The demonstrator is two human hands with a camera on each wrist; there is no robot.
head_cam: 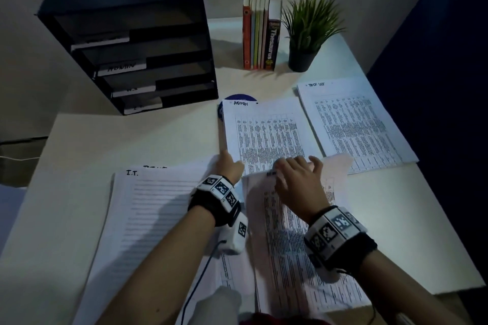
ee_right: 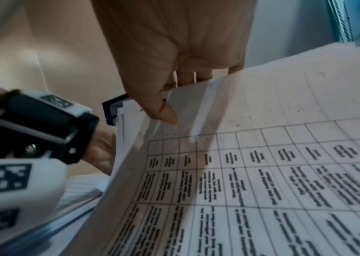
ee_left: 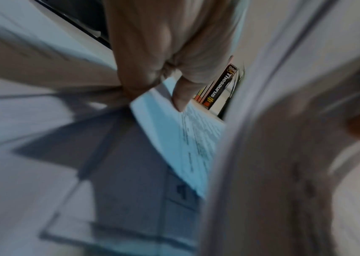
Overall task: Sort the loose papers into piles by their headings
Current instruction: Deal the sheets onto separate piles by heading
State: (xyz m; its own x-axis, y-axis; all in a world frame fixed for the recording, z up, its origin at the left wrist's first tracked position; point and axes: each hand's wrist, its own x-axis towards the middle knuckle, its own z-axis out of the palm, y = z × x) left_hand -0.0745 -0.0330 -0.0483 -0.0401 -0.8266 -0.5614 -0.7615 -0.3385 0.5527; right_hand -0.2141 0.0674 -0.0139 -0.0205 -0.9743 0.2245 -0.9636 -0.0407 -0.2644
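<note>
The right hand [head_cam: 297,179] pinched the top white printed table sheet [ee_right: 262,173] between thumb and fingers [ee_right: 188,78]; the left hand [head_cam: 229,166] gripped the white ADMIN-headed sheet [head_cam: 266,134] at its corner.

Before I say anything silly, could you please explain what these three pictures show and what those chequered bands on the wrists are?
No machine here: a person sorts papers by hand. The bands hold small cameras. The wide picture comes from a camera on the head; the two close ones look along each wrist at the fingers. On the desk lie an "I.T." pile, an "ADMIN" pile and a "TASK LIST" pile, plus a black paper tray, books and a potted plant. The left hand pinches the ADMIN pile's near corner. The right hand lifts the top edge of a table-printed sheet from the nearest stack; its heading is hidden.
</note>
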